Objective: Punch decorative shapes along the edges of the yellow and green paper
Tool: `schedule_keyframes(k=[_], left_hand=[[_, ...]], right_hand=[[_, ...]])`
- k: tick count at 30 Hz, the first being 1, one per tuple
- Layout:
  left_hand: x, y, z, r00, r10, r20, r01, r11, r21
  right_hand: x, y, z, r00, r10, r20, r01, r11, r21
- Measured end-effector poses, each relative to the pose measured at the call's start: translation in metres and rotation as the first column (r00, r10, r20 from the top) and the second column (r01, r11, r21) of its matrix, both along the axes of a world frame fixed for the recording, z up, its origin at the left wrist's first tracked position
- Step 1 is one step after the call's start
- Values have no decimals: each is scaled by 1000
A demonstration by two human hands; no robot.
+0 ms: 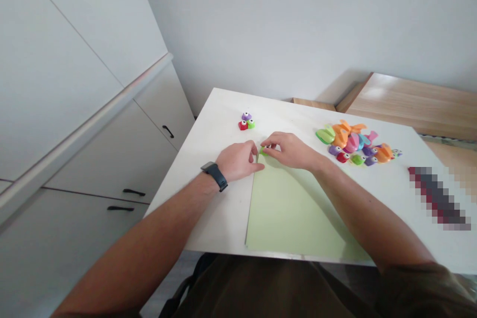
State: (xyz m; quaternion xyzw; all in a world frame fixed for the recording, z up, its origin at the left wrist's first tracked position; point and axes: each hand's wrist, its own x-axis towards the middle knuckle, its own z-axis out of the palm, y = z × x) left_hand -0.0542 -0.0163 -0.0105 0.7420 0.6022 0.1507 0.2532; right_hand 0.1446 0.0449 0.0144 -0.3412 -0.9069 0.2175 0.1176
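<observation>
Sheet of pale green card (294, 213) lies flat on a white tabletop (227, 213), long axis running roughly front to back, 1 corner pointing away from the person toward the far table edge. Near edge of the sheet sits close to the table's near edge. Left side runs nearly straight up the view; right side runs diagonally, partly under the right forearm (357, 208).

Right hand (288, 151): fingers curled, pinching a small green plastic craft punch (265, 149) at the sheet's far corner. Punch mostly hidden by the fingers. Left hand (238, 161): not grasping, fingers extended, resting at the sheet's left edge, just beside the punch. Black smartwatch (214, 175) on left wrist.

Right of the hands: pile of multicoloured plastic lever punches (348, 141), green, orange, pink, teal, with small purple, red and green punches along its near side. Left of the far corner: cluster of 3 small punches (246, 120), purple, red, green, touching each other. Pale wooden board (410, 104) beyond the table. White cabinet doors with black bar handles (112, 159) on the left. Blurred item (437, 198) at the table's right side, cannot identify.
</observation>
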Motion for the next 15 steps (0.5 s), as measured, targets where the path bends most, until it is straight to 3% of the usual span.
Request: schedule_keyframes(k=[8,15], left_hand=[[1,0,0,1000,6,22,-6,1000,-3],[1,0,-2,999,-17,41,16,1000,15]], right_hand=[[9,1,-6,985,-158,-65,159,987,5],[15,-2,-8,968,-223,-118,215,974,-71]])
